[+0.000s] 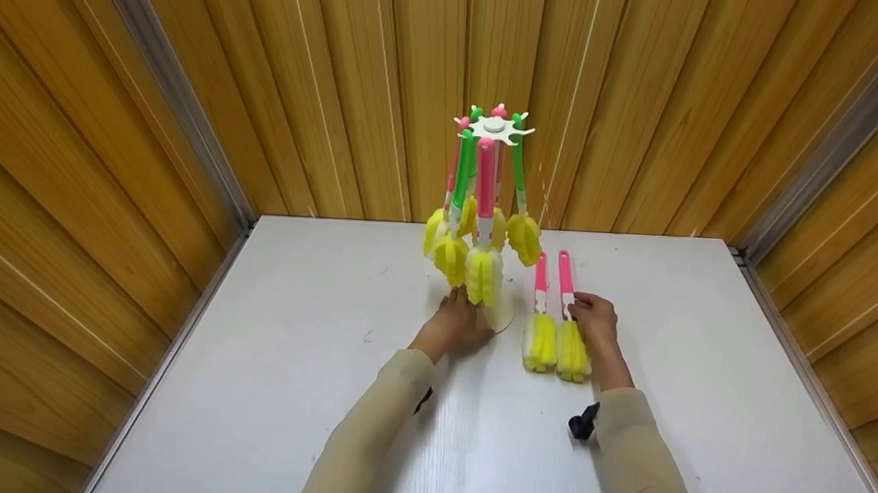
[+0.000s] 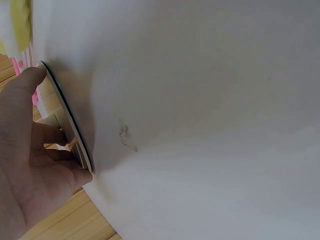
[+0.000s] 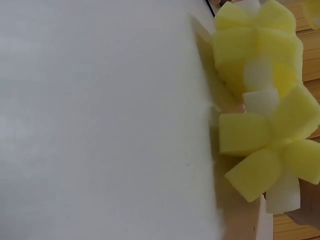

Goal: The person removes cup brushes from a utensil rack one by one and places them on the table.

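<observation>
A white rotating-style rack (image 1: 495,127) stands upright on a round base (image 1: 505,317), hung with several sponge brushes that have pink or green handles and yellow-white heads. My left hand (image 1: 451,324) grips that base; in the left wrist view the thumb and fingers (image 2: 75,176) span the disc's edge (image 2: 70,115). Right of the rack, two pink-handled sponge brushes lie side by side, the left one (image 1: 542,342) and the right one (image 1: 573,351). My right hand (image 1: 595,318) pinches the right brush at its white neck. Sponge heads (image 3: 245,134) mostly hide that hand in the right wrist view.
Everything stands on a white table (image 1: 268,358). Wood-patterned panels (image 1: 357,92) rise behind it and on both sides, joined by grey metal strips (image 1: 184,98). A black wrist-camera part (image 1: 584,423) sticks out beside the right sleeve.
</observation>
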{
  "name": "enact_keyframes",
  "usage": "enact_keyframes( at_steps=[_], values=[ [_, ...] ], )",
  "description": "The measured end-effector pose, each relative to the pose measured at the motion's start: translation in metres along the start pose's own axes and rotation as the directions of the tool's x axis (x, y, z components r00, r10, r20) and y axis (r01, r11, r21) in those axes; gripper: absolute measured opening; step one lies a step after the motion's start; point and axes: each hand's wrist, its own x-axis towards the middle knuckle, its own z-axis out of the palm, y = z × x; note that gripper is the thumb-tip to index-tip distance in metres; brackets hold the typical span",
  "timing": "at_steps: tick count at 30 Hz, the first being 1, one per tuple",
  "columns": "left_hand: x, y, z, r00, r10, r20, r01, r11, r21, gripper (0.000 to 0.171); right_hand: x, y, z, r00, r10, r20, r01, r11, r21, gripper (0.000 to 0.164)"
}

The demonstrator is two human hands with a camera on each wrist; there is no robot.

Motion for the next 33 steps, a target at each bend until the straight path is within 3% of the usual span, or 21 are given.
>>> enact_keyframes(
  at_steps=[5, 9, 13, 20, 33],
  values=[
    [-0.0005, 0.0009, -0.0009, 1.000, -0.018, -0.006, 0.018, 0.999, -0.043, 0.098, 0.0003, 0.0012, -0.0004, 1.000, -0.022, 0.010, 0.023, 1.000, -0.020, 0.046],
    [-0.0009, 0.0004, -0.0008, 1.000, 0.001, -0.005, -0.001, 1.000, -0.012, 0.095, 0.0008, 0.0009, -0.0005, 1.000, -0.018, 0.018, 0.019, 0.999, -0.036, 0.046],
    [-0.0010, 0.0000, -0.0006, 1.000, 0.015, -0.006, -0.015, 1.000, 0.020, 0.093, 0.0009, -0.0011, -0.0008, 0.999, 0.014, 0.035, -0.013, 0.999, -0.044, 0.048],
    [-0.0015, 0.0014, -0.0008, 1.000, -0.018, 0.010, 0.019, 0.999, -0.026, 0.096, 0.0030, -0.0038, -0.0011, 0.996, 0.082, 0.039, -0.081, 0.996, -0.037, 0.050],
    [-0.0014, 0.0020, -0.0006, 1.000, -0.026, 0.016, 0.026, 0.999, -0.028, 0.098, 0.0012, -0.0016, -0.0019, 0.999, 0.041, 0.032, -0.040, 0.998, -0.039, 0.050]
  ],
)
